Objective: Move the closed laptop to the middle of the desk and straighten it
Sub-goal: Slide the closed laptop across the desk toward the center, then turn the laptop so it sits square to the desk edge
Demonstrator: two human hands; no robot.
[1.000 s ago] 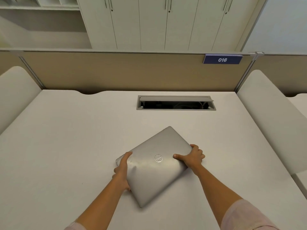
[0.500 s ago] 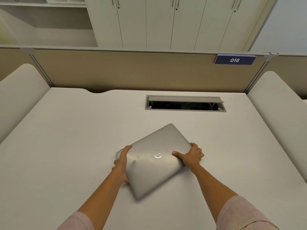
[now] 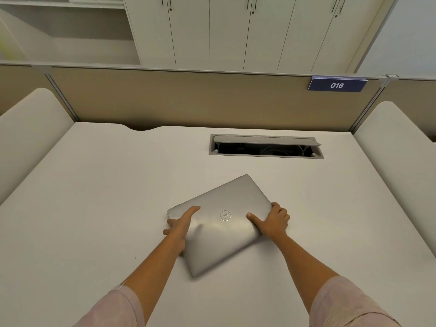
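Observation:
A closed silver laptop [image 3: 221,234] with a round logo on its lid lies on the white desk [image 3: 94,208], near the middle and turned at an angle, one corner pointing away from me. My left hand [image 3: 180,226] grips its left edge, thumb on the lid and fingers under the side. My right hand [image 3: 271,221] holds the right edge the same way, thumb resting on the lid near the logo.
An open cable slot [image 3: 266,148] with a raised grey flap sits in the desk behind the laptop. A beige partition [image 3: 188,100] with a blue "016" sign [image 3: 337,85] closes the back. White rounded side panels [image 3: 28,133] flank the desk. Cabinets stand beyond.
The laptop has slid a little away from me and turned slightly in both hands. My head has shifted left, so the desk appears further right.

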